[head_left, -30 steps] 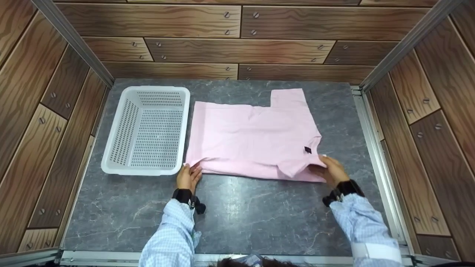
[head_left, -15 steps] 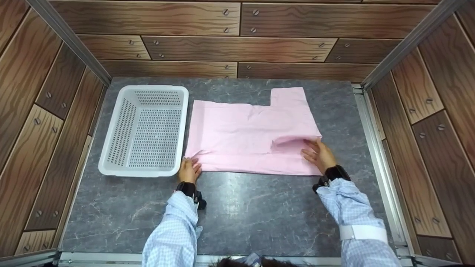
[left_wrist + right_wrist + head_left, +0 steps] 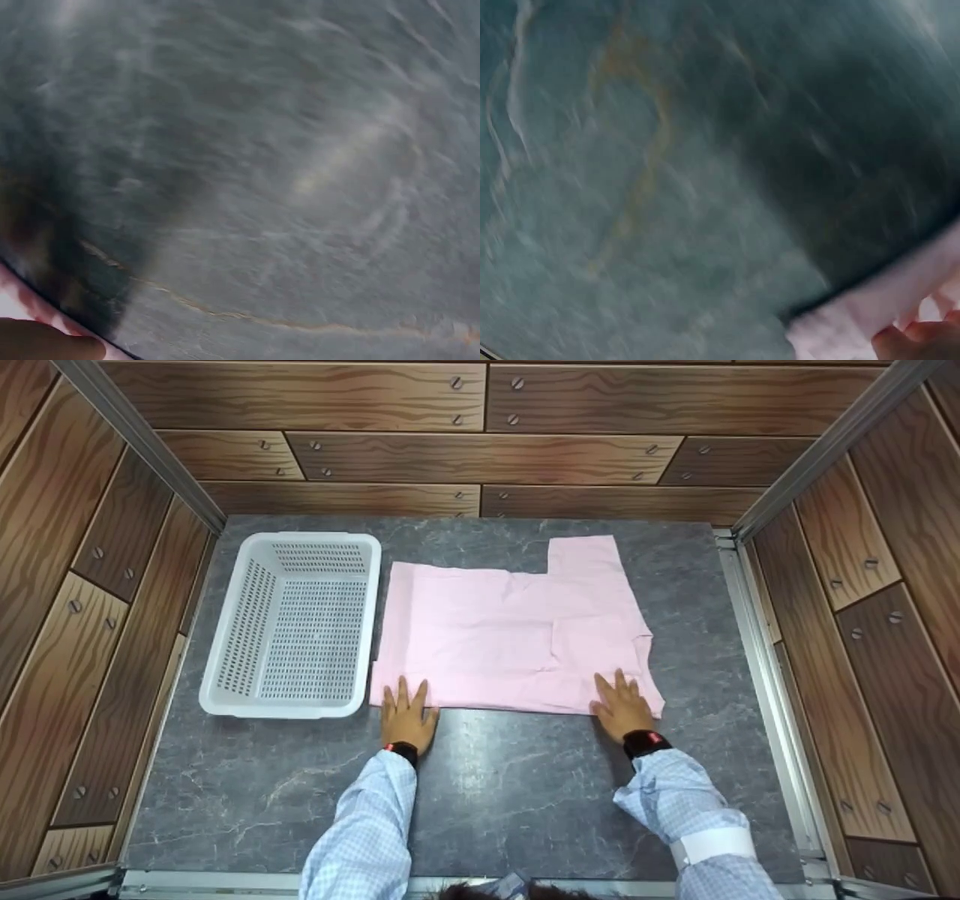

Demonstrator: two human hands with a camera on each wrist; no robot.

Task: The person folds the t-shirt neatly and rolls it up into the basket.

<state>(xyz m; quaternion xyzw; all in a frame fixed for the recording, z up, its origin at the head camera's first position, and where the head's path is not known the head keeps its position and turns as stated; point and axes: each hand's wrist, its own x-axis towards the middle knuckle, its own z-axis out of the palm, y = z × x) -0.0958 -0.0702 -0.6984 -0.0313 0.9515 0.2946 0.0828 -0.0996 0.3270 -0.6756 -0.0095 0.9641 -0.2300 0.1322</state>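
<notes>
A pink short-sleeved shirt [image 3: 480, 622] lies flat on the grey marbled table, its near side folded inward along the front edge. One sleeve points away at the back right; the near sleeve is tucked under the fold, with its outline showing through. My left hand [image 3: 407, 720] rests with spread fingers on the front left corner of the shirt. Toward the front right corner, my right hand [image 3: 622, 709] presses the fabric with its fingers spread. Both wrist views show mostly tabletop, with a fingertip and a strip of pink cloth [image 3: 855, 322] at the lower edge.
A white perforated plastic basket [image 3: 365, 645] stands to the left, close beside the shirt's hem. Wood-patterned panels [image 3: 480, 457] enclose the table [image 3: 510, 802] at the back and sides. Metal rails run along the corners and front.
My right hand has tucked the near sleeve and neckline side inward, then come back to the front edge. My left hand has let go of the hem corner and flattened onto the cloth.
</notes>
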